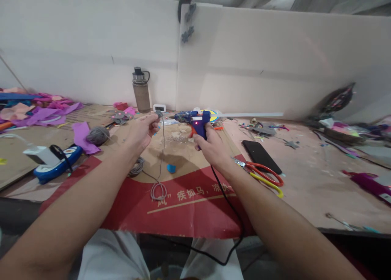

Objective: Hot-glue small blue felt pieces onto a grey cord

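Two hands at work over a sheet of printed cardboard [195, 221] laid on the surface [308, 190]; head view, the only one.

Left hand [147, 128]: thumb and fingertips narrowed in a pinch on a small grey piece [159, 113]. Grey yarn [163, 138] hangs from the pinch to a loose loop on the cardboard, a wound coil [138, 166] lying near it.

Right hand [210, 142]: wrapped round the handle of a blue glue gun [200, 125]. Red light showing on its body; a long white glue stick [253, 115] juts from the rear. Nozzle faces left, near the grey piece but apart from it. Whether the orange trigger is pressed, cannot tell.

On handling, my judgement: the pinch is best held at the edge of the piece, fingertips out of the nozzle's line, since the tip is probably hot. A small bead, squeezed gently, should serve so slight a piece better than a flood. The yarn wants slack and should hang clear of the tip, or it may snag or catch stray glue. Gun's black cable [233, 214] runs down over the front edge; worth leaving loose so it doesn't tug the aim. Scissors [265, 174] lie beside the right forearm, an easy thing to knock.
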{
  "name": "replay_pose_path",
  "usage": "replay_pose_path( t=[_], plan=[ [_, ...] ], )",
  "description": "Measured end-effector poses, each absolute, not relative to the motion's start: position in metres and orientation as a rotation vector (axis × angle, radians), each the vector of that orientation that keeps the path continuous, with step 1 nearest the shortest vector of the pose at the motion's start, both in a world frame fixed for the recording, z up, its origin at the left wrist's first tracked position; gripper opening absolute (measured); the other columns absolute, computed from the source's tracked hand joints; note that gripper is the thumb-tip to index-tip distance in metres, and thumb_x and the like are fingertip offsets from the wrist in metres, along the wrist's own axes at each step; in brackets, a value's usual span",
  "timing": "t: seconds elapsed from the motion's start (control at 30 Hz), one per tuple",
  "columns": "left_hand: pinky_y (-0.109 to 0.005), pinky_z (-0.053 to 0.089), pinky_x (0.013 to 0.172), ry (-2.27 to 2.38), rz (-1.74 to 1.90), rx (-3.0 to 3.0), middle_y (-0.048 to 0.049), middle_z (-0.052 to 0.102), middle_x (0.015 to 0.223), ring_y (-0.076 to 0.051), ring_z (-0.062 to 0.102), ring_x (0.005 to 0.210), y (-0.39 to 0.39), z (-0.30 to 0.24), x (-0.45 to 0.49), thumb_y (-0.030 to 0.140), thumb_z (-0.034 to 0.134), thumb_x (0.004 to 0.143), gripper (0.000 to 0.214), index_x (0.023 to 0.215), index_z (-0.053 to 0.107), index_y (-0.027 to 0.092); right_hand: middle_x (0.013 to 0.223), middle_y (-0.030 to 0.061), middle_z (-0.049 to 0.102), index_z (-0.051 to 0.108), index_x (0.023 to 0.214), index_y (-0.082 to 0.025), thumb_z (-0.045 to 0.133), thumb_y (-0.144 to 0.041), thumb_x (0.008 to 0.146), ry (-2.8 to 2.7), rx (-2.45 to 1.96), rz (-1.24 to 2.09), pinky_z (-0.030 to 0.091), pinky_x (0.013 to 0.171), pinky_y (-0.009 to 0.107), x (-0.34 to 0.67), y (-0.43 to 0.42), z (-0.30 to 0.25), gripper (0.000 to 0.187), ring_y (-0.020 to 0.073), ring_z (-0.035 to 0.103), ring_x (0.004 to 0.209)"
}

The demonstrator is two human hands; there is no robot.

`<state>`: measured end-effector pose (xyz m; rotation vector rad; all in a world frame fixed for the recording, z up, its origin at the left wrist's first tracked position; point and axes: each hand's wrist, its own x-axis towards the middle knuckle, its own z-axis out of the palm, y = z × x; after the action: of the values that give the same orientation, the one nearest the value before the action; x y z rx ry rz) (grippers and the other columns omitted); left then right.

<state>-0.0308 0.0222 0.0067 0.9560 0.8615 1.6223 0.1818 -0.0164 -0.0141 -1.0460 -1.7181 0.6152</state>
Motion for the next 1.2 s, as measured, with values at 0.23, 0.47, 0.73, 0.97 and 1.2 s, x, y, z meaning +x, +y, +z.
replay_pose_path(
  t=[0.23, 0.47, 0.73, 0.97, 1.2],
  plan=[
    [-0.014, 0.037, 0.045, 0.811, 1.574, 1.033, 0.0012, 0.057, 0.065, -0.003, 0.046, 0.049, 0.019, 0.005, -0.026, 0.015, 0.076, 0.064, 0.016, 0.074, 0.064, 0.012, 0.057, 0.0001, 0.054, 0.054, 0.082, -0.017, 0.047, -0.020, 0.080, -1.606, -1.640, 0.826, 0.042, 0.050, 0.025, 0.199, 0.011, -0.017, 0.008, 0.0133, 0.054, 0.049],
    [-0.018, 0.039, 0.047, 0.939, 1.525, 1.231, -0.0001, 0.059, 0.066, -0.005, 0.049, 0.051, 0.013, 0.000, -0.015, 0.021, 0.078, 0.064, 0.018, 0.075, 0.066, 0.013, 0.092, 0.0219, 0.067, 0.064, 0.079, -0.011, 0.057, -0.028, 0.083, -1.983, -1.882, 0.057, 0.045, 0.086, 0.039, 0.211, 0.013, -0.016, 0.019, 0.0306, 0.062, 0.098],
    [-0.021, 0.035, 0.047, 1.091, 1.457, 1.546, 0.0011, 0.058, 0.056, -0.007, 0.047, 0.047, -0.005, 0.002, -0.003, 0.024, 0.074, 0.068, 0.012, 0.070, 0.065, 0.016, 0.107, 0.0106, 0.062, 0.039, 0.096, -0.022, 0.062, -0.025, 0.075, -1.557, -0.887, 0.777, 0.049, 0.089, 0.038, 0.155, 0.006, -0.022, 0.032, 0.0191, 0.062, 0.102],
    [-0.022, 0.041, 0.048, 1.100, 1.451, 1.535, 0.0006, 0.059, 0.057, -0.009, 0.051, 0.048, -0.003, -0.001, -0.002, 0.021, 0.073, 0.068, 0.011, 0.070, 0.063, 0.018, 0.071, -0.0067, 0.051, 0.035, 0.098, -0.024, 0.053, -0.022, 0.081, -1.492, -0.835, 1.016, 0.050, 0.062, 0.028, 0.137, -0.001, -0.025, 0.025, 0.0104, 0.055, 0.058],
    [-0.027, 0.054, 0.058, 1.069, 1.429, 1.495, -0.0018, 0.064, 0.067, -0.012, 0.060, 0.057, -0.004, -0.001, 0.001, 0.023, 0.076, 0.067, 0.015, 0.076, 0.065, 0.017, 0.082, 0.0025, 0.054, 0.052, 0.080, -0.020, 0.054, -0.018, 0.084, -1.744, -0.944, 0.221, 0.043, 0.074, 0.032, 0.154, -0.009, -0.014, 0.005, 0.0153, 0.051, 0.077]
  ],
)
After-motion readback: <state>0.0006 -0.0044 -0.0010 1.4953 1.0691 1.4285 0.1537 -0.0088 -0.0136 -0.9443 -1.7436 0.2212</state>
